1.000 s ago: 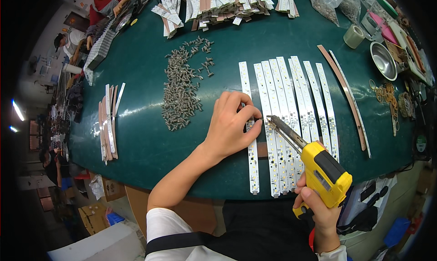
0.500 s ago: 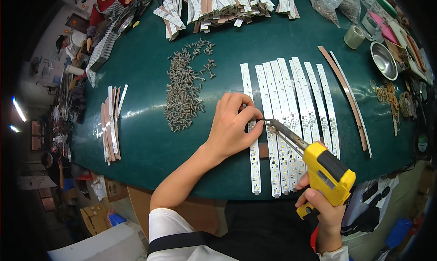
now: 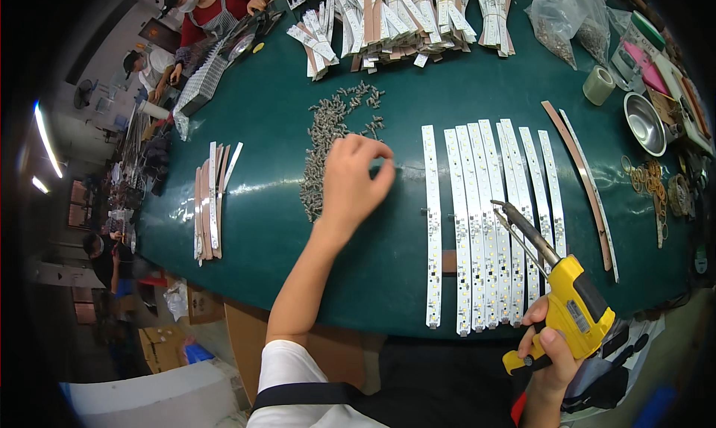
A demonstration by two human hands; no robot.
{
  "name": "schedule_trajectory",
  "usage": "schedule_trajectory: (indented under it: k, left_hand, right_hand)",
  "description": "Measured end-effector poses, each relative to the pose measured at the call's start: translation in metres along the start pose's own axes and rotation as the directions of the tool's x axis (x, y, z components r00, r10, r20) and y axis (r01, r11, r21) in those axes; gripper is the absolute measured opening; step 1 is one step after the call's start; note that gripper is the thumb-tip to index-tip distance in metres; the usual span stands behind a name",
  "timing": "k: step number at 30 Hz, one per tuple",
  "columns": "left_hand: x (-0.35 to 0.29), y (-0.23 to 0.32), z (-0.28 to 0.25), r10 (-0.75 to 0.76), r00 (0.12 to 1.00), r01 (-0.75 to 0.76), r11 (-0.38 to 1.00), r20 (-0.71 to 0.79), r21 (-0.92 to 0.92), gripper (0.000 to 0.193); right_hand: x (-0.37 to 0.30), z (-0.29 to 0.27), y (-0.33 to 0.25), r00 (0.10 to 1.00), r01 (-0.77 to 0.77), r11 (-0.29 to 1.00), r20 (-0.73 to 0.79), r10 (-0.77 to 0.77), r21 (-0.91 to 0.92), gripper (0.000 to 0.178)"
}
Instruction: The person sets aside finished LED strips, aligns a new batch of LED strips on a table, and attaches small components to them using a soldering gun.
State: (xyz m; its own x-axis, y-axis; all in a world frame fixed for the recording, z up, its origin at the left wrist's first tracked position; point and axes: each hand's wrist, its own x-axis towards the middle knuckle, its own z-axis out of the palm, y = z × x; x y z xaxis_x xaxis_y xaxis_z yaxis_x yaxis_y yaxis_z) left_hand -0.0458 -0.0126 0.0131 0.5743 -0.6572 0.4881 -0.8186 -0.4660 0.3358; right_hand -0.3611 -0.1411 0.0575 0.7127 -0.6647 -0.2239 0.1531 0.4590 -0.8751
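Note:
My left hand (image 3: 352,182) hovers over the right side of a pile of small metal parts with prongs (image 3: 318,159). Its fingers are curled, thumb and forefinger close together; I cannot make out anything between them. In my right hand (image 3: 550,347) is a yellow and black soldering gun (image 3: 574,305), its tip (image 3: 498,204) pointing up and left above the strips. Beneath it lies a row of white LED strips (image 3: 471,241). One strip (image 3: 432,271) lies apart at the row's left. Small parts stick out at the left edges of the two leftmost strips.
A small bunch of strips (image 3: 214,204) lies at left. Many more strips (image 3: 403,25) are heaped at the back. A metal bowl (image 3: 645,124), a tape roll (image 3: 599,85), rubber bands (image 3: 647,178) and plastic bags (image 3: 553,25) line the right side. Other people work at far left.
My left hand has left the leftmost strip and moved left to the pile of parts. The soldering gun's tip has drawn back right, away from the strip's edge. The view has shifted slightly.

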Motion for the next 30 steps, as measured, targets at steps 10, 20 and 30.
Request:
schedule_trajectory:
  k: [10, 20, 30]
  left_hand:
    - [0.016, -0.040, -0.008, -0.163, 0.976, 0.134, 0.972, 0.146, 0.194, 0.012]
    - [0.015, 0.019, -0.005, -0.225, 0.957, 0.282, 0.866, 0.182, -0.414, 0.012]
    - [-0.020, 0.074, 0.021, 0.236, 0.938, -0.149, 0.937, 0.255, -0.316, 0.012]
  right_hand:
    - [0.003, -0.009, 0.001, 1.000, 0.016, 1.000, 0.009, -0.016, 0.006, 0.058]
    - [0.000, -0.012, 0.001, 1.000, 0.004, 1.000, -0.030, -0.004, -0.028, 0.061]
    - [-0.001, -0.012, 0.000, 0.994, 0.073, 0.996, -0.079, -0.076, -0.048, 0.054]
